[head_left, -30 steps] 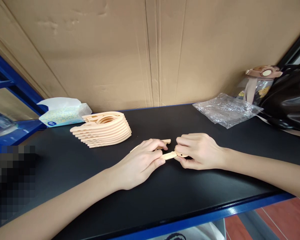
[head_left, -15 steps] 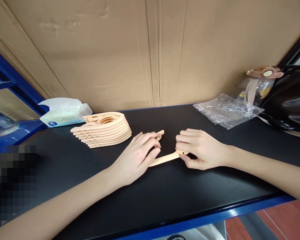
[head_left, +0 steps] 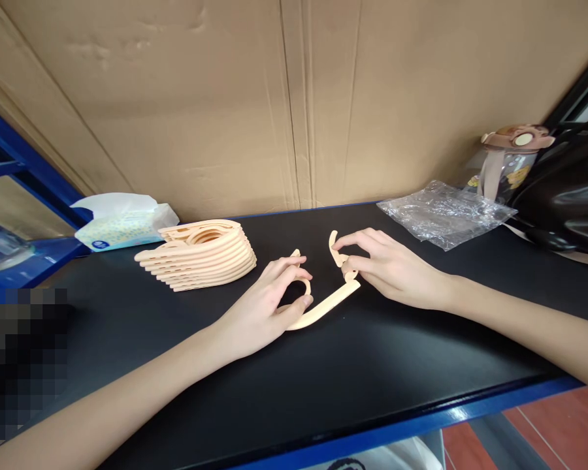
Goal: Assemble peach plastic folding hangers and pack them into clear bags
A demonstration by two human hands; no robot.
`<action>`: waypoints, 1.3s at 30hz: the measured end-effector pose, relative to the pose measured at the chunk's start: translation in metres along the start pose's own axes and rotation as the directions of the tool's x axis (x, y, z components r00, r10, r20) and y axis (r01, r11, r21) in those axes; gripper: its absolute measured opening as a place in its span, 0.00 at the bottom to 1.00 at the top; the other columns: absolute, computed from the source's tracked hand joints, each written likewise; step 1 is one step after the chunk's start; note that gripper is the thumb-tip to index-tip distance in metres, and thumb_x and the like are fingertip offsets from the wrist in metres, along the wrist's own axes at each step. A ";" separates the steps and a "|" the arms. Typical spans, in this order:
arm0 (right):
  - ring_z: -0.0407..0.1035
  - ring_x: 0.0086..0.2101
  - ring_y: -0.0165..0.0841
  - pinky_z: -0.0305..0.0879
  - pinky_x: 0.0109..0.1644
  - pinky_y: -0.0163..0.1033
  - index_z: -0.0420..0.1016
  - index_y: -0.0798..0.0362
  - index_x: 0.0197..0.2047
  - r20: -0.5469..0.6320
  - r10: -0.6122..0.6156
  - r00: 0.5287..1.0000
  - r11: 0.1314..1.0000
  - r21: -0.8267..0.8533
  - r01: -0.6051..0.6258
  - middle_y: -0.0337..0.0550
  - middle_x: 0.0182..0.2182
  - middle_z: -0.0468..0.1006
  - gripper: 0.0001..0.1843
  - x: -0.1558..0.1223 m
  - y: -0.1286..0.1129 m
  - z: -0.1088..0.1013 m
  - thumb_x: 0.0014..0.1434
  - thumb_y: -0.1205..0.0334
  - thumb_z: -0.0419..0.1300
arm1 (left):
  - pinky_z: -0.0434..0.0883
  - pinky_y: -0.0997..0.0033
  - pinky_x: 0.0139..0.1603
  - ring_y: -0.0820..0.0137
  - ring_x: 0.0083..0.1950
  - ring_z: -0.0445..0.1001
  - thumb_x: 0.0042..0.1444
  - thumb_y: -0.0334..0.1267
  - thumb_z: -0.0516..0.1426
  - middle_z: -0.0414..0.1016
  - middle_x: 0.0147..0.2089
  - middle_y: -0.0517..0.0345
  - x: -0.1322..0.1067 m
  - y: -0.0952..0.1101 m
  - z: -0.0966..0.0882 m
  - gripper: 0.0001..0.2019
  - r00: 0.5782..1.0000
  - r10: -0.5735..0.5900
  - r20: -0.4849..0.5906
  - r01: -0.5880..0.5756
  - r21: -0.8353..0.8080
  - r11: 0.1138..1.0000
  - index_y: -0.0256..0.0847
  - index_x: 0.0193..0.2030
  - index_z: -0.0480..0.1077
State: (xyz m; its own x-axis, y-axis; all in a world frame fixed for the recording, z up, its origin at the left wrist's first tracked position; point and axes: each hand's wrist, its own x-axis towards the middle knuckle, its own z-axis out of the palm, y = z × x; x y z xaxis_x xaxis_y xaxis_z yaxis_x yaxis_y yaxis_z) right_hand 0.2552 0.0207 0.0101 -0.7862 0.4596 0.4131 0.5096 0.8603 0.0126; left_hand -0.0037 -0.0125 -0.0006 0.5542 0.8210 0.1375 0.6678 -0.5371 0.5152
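Note:
A peach plastic folding hanger (head_left: 329,305) lies tilted just over the black tabletop between my hands. My left hand (head_left: 262,307) is closed around its left part; a curved hook-like piece shows between thumb and fingers. My right hand (head_left: 389,264) pinches the hanger's far right end, where a short arm stands up at an angle to the long bar. The fingers partly hide the joint there. To the left of my left hand is a neat stack of folded hangers (head_left: 210,261) of the same colour.
A tissue pack (head_left: 127,225) stands at the back left. A crumpled clear plastic bag (head_left: 441,212) lies at the back right, before a drinking bottle (head_left: 507,163) and a shiny black bag (head_left: 563,189). Cardboard (head_left: 225,111) rises behind the table (head_left: 294,405).
My right hand has shifted its hold from a fist over the hanger's end to a pinch. A short arm there now sticks up, and the long bar is more slanted.

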 end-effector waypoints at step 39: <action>0.65 0.37 0.35 0.61 0.45 0.42 0.70 0.57 0.49 0.176 -0.118 0.977 0.979 0.183 0.085 0.46 0.40 0.74 0.19 -0.001 -0.021 0.000 0.61 0.51 0.58 | 0.56 0.41 0.65 0.49 0.72 0.43 0.55 0.65 0.50 0.52 0.68 0.33 0.002 -0.003 0.008 0.32 0.987 -0.126 -0.103 0.142 0.165 0.976 0.37 0.52 0.59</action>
State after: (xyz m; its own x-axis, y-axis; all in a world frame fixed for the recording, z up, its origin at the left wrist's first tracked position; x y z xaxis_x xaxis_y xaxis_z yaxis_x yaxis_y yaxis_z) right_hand 0.2449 0.0019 0.0095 -0.8901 0.3863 0.2419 0.3678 0.9222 -0.1195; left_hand -0.0007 -0.0110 -0.0081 0.4111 0.8978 0.1578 0.8126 -0.4393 0.3829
